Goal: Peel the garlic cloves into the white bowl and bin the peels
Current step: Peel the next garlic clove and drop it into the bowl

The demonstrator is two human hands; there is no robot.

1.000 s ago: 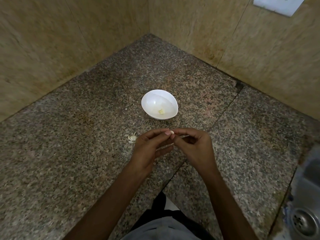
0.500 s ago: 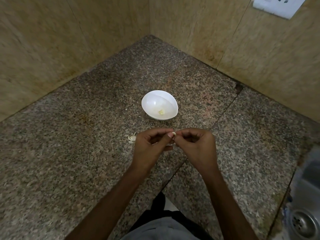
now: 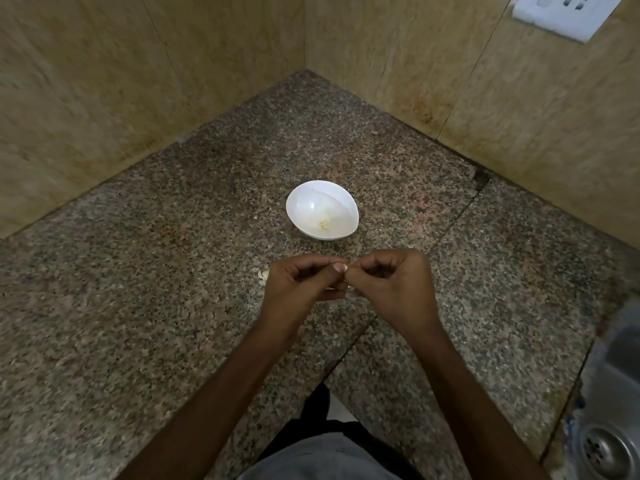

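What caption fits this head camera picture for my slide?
Left hand and right hand pinch a garlic clove over the granite counter near the white bowl with a yellowish bit inside.

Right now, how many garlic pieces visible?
3 garlic pieces: one in white bowl, one pinched between right hand and left hand, one on counter beside it; more possibly hidden.

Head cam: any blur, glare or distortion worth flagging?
Head view: wide-angle distortion bows the wall seams; light is dim and even, soft sheen inside the white bowl, no harsh glare; the sink at the right edge is smeared; the garlic clove pinched between left hand and right hand is barely resolved.
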